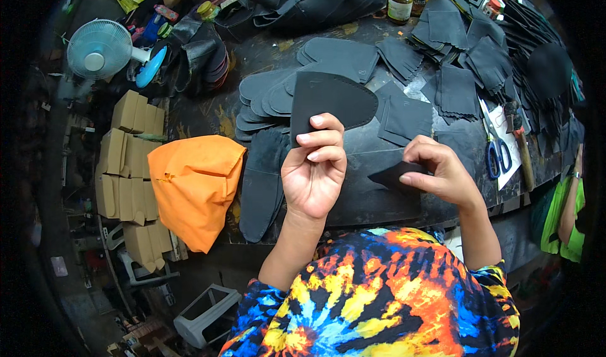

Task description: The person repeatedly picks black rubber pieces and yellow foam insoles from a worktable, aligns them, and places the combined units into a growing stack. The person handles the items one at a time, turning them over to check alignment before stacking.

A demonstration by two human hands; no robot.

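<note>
A tie-dye shirt [379, 294] filled the near edge, both hands raised above it over the dark bench [252, 54].

The left hand [314, 174] kept its grip pinched on the lower edge of a large dark rounded leather piece [331, 101], held upright, fingers curled over its face. The right hand [442, 171] pinched a smaller dark pointed piece [394, 177] between thumb and fingertips, just right of the left grip and apart from it. Beyond the left grip lay a fanned stack of dark sole-shaped pieces [265, 95]; to its left sat an orange cloth bag [196, 183]. Right of the right grip lay blue-handled scissors [497, 152].
</note>
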